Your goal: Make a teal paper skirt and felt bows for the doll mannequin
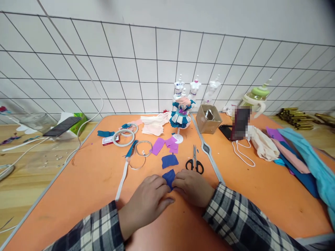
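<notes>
A small dark blue fabric piece [169, 178] lies on the orange mat between my two hands. My left hand [149, 197] has its bent fingers on the cloth's left edge, with the thumb nearer me. At the opposite edge, the curled fingers of my right hand [193, 185] grip the cloth; their tips are partly hidden. Just beyond lies another blue fabric piece [169, 161]. Black-handled scissors [194, 164] rest past my right hand, blades pointing away. Purple fabric scraps [164, 144] are spread farther back.
Embroidery hoops [123, 138] and a white ribbon [122, 183] lie left. A small dress form [180, 113] in ruffled clothing and a cardboard box [208, 120] stand at the back. Phones [240, 123], a green-lidded bottle [258, 97] and folded fabrics [295, 153] are right.
</notes>
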A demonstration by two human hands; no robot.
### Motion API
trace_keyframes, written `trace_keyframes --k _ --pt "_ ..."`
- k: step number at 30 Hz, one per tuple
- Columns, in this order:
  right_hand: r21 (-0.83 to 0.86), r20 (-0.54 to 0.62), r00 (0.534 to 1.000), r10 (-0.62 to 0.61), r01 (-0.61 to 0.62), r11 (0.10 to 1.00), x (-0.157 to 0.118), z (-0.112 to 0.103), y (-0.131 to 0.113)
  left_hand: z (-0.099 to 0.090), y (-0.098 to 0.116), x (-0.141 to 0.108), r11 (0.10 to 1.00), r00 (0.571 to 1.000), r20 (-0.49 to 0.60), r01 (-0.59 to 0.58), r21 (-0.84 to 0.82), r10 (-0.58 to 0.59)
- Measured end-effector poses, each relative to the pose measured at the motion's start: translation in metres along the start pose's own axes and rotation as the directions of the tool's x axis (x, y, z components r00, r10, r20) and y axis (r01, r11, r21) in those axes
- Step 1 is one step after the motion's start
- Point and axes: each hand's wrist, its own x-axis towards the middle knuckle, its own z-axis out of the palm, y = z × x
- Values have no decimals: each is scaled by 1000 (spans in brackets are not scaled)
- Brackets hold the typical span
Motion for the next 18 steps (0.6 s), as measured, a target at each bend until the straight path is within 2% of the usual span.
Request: trace_keyframes --k 5,8,11,18 --pt "-26 -15 997 74 -74 997 0 4 -5 10 1 6 991 999 27 -30 129 27" --pt "-15 -16 993 121 -121 993 -1 2 -10 7 -4 9 987 997 36 -67 145 63" --pt "35 -20 976 218 -218 975 -1 0 -12 7 -5 8 989 997 34 -80 127 76" --pt "180 53 949 311 -315 932 3 -2 -10 14 -6 9 993 997 66 41 113 -49"
